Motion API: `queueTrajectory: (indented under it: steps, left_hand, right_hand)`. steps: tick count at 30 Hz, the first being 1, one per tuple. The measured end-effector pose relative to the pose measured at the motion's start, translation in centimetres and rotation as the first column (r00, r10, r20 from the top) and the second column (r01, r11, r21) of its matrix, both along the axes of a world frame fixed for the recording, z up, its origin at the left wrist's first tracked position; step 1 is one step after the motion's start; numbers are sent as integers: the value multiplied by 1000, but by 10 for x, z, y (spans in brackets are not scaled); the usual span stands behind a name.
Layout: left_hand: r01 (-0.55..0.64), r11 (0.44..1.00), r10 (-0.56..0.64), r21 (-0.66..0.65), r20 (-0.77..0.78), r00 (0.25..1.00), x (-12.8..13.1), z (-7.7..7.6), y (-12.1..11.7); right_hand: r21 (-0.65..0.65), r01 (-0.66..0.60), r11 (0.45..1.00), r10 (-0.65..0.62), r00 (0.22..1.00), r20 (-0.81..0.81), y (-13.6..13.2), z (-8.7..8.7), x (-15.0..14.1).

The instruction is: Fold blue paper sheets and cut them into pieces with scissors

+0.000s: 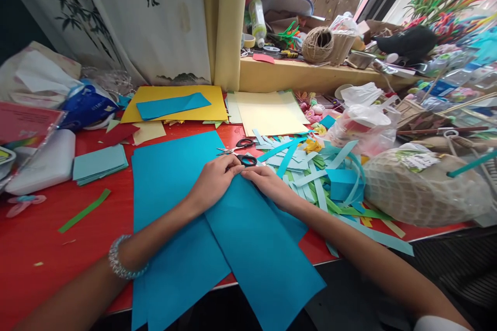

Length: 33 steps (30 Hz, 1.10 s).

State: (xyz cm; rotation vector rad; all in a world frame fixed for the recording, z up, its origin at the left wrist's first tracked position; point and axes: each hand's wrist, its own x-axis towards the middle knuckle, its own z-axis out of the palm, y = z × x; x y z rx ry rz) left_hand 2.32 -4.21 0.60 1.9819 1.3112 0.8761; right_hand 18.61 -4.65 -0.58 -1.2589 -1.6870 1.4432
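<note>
My left hand [216, 180] and my right hand [269, 184] meet at the far end of a long blue paper sheet [260, 248], pinching its edge between thumbs and fingers. The sheet runs toward me and hangs past the table's front edge. Under it and to the left lie larger blue sheets [163, 191], flat and also overhanging the edge. Just beyond my fingertips rests a pair of scissors [247, 159] with black handles, blades pointing left. A beaded bracelet [120, 258] circles my left wrist.
Paper strips [310, 181] in blue and green heap up at right, beside a net-wrapped bundle [423, 186]. Yellow sheets [217, 106] and cream paper [267, 111] lie at the back. Pale blue cards [100, 164] and a green strip [85, 210] are at left. Twine [317, 44] sits on the sill.
</note>
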Motion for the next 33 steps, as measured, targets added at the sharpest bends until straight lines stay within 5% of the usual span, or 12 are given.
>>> queueTrajectory:
  steps: [9, 17, 22, 29, 33]
  left_hand:
    - [-78, 997, 78, 15, -23, 997, -4, 9, 1]
    - [-226, 969, 233, 102, -68, 970, -35, 22, 22]
    - [-174, 983, 180, 61, -112, 977, -38, 19, 26]
    - [-45, 994, 51, 102, -62, 997, -12, 14, 5]
    - [-70, 984, 85, 164, -88, 992, -11, 17, 4]
  right_hand:
    - [17, 9, 1000, -8, 997, -79, -3, 0, 0]
    - [6, 26, 1000, -25, 993, -115, -6, 2, 1]
    - [-138, 33, 990, -64, 972, -226, -5, 5, -3]
    - [-22, -18, 1000, 12, 971, -239, -5, 6, -6]
    - [44, -29, 999, 38, 975, -219, -5, 3, -5]
